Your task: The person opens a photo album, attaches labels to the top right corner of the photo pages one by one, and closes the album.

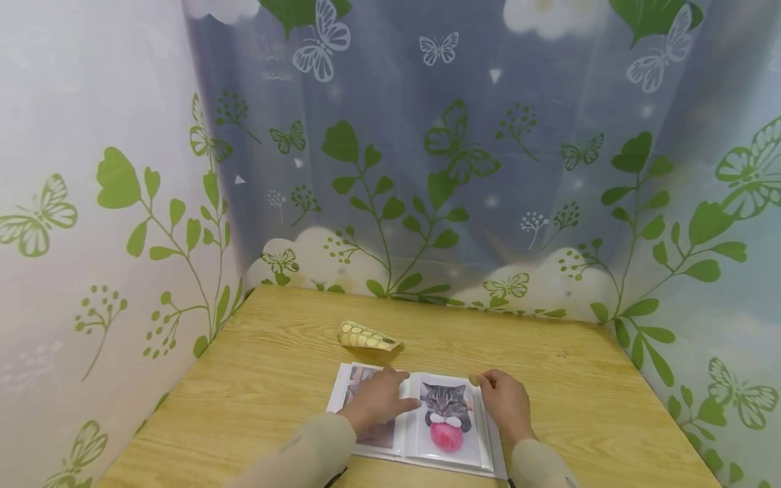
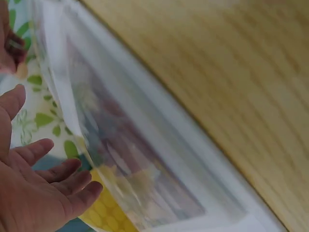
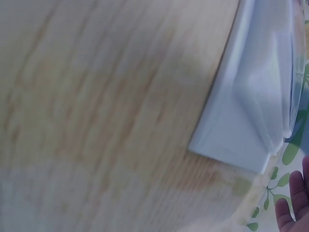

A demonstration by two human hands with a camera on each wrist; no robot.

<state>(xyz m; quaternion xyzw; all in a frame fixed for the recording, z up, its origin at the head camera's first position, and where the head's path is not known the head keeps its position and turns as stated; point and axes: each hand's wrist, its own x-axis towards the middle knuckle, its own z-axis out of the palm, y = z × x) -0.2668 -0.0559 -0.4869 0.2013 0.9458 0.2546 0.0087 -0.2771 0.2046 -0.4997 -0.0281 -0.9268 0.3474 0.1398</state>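
Observation:
A white photo album (image 1: 407, 455) lies spread on the table. Its right page carries a cat picture (image 1: 445, 413) with a pink ball shape; another photo (image 1: 379, 439) shows on the left page. Fingers spread, my left hand (image 1: 377, 398) hovers over the left page and the middle fold, and holds nothing. At the album's upper right corner is my right hand (image 1: 505, 400), pinching a small pale yellow piece (image 2: 21, 71) between thumb and finger. In the right wrist view, a few fingers of the right hand (image 3: 295, 195) appear beyond the album's corner (image 3: 231, 145).
Behind the album lies a curled yellow sheet (image 1: 366, 337) with rows of rounded shapes. The wooden table (image 1: 256, 393) reaches back to a printed curtain (image 1: 390, 203) with leaves and butterflies, which also hangs along both sides.

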